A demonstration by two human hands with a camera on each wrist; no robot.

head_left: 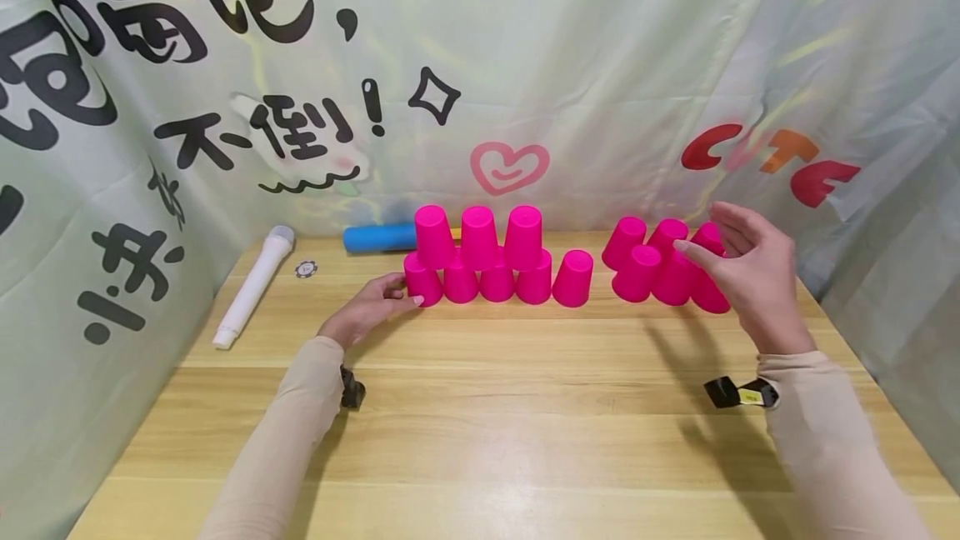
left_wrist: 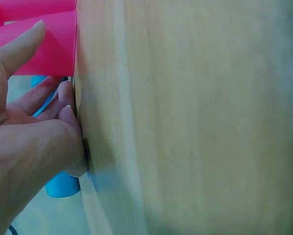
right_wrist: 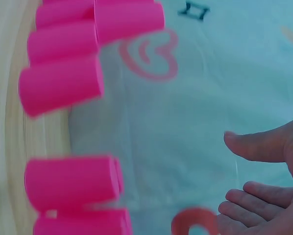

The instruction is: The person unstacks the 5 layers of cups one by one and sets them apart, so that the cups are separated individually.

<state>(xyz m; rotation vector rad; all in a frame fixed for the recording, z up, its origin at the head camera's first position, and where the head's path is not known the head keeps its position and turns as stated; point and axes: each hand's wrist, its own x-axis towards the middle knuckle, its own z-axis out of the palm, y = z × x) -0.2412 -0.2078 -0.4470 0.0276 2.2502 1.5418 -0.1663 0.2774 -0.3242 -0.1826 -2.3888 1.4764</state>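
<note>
Several pink cups stand upside down in a row, with three more, such as the top cup (head_left: pixel 478 240), stacked over its left part. At the row's left end my left hand (head_left: pixel 367 307) holds the bottom pink cup (head_left: pixel 424 283), thumb across its front and fingers at its far side. In the left wrist view the thumb lies over that cup (left_wrist: pixel 58 49). My right hand (head_left: pixel 761 273) is raised over the separate right group of pink cups (head_left: pixel 637 275), thumb and fingers spread with nothing between them. The right wrist view shows that hand (right_wrist: pixel 269 186) apart from the cups.
Behind the row lies a blue cylinder (head_left: pixel 378 238). On the left side of the wooden table (head_left: pixel 495 440) are a white microphone-like stick (head_left: pixel 255 286) and a small round chip (head_left: pixel 306 269). A printed curtain (head_left: pixel 615 65) hangs along the back and sides.
</note>
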